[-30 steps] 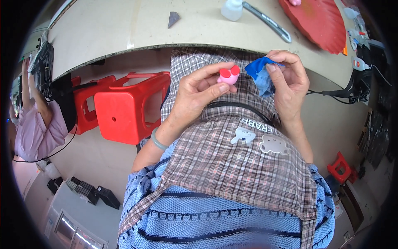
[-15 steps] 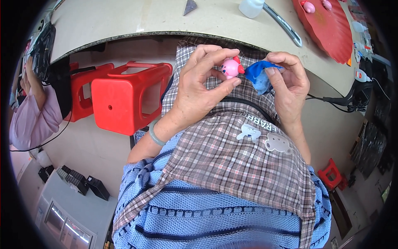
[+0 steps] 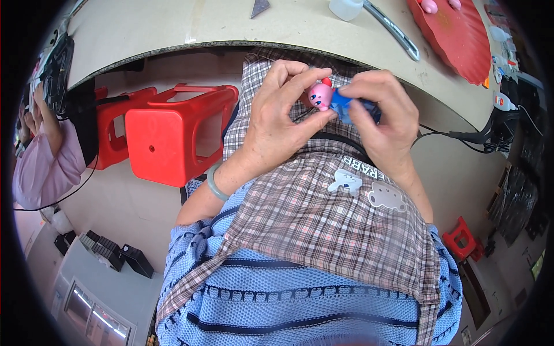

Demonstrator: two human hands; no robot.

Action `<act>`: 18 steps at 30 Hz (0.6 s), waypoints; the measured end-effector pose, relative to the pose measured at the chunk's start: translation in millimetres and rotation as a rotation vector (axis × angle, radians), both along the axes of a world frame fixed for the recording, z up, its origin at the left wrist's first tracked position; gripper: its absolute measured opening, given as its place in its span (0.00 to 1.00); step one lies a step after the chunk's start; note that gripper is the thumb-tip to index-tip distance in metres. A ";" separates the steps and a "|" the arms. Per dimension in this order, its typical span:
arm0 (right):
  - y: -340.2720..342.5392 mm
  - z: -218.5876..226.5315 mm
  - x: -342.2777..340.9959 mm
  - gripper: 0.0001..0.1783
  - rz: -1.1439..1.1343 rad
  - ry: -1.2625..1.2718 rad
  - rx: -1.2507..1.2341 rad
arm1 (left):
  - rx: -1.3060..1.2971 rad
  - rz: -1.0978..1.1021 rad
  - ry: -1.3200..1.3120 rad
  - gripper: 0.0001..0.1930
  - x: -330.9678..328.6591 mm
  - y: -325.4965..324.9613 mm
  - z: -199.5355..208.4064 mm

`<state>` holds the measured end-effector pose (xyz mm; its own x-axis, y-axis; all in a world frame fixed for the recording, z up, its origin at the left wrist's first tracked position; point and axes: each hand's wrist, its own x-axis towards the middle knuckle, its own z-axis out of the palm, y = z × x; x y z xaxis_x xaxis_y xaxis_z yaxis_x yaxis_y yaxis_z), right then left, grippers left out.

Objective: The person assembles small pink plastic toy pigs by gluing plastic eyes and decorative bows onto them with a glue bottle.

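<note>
Between the thumb and fingertips of my left hand is a small round pink figurine with red feet and a painted face. My right hand pinches a crumpled blue cloth and presses it against the figurine's right side. The cloth hides part of the figurine there. Both hands are above my checked apron, just in front of the table edge.
On the pale table lie a grey pen-like tool, a white bottle, a dark triangular scrap and a red scalloped tray with pink figurines. Red stools stand at left, near another person's pink sleeve.
My right hand has moved left and brought the blue cloth onto the figurine. In my left hand the figurine has turned, so its face shows more.
</note>
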<state>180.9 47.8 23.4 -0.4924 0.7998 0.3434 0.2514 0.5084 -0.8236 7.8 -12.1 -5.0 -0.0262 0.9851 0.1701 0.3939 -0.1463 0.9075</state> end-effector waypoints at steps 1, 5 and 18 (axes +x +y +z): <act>0.3 1.4 -2.7 0.13 0.049 -0.112 0.174 | 0.001 0.001 0.001 0.29 0.6 0.3 -0.6; 2.3 0.1 -2.5 0.13 0.102 -0.163 0.253 | 0.043 0.046 0.016 0.27 1.1 2.0 -2.6; 11.1 -2.9 9.5 0.14 -0.128 0.069 0.036 | -0.008 0.027 -0.490 0.22 -1.3 4.4 -3.0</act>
<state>190.4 58.9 20.6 -0.3615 0.8408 0.4028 0.2593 0.5057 -0.8228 6.5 -7.8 -8.0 -0.1265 0.9842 0.1239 -0.0759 -0.1342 0.9880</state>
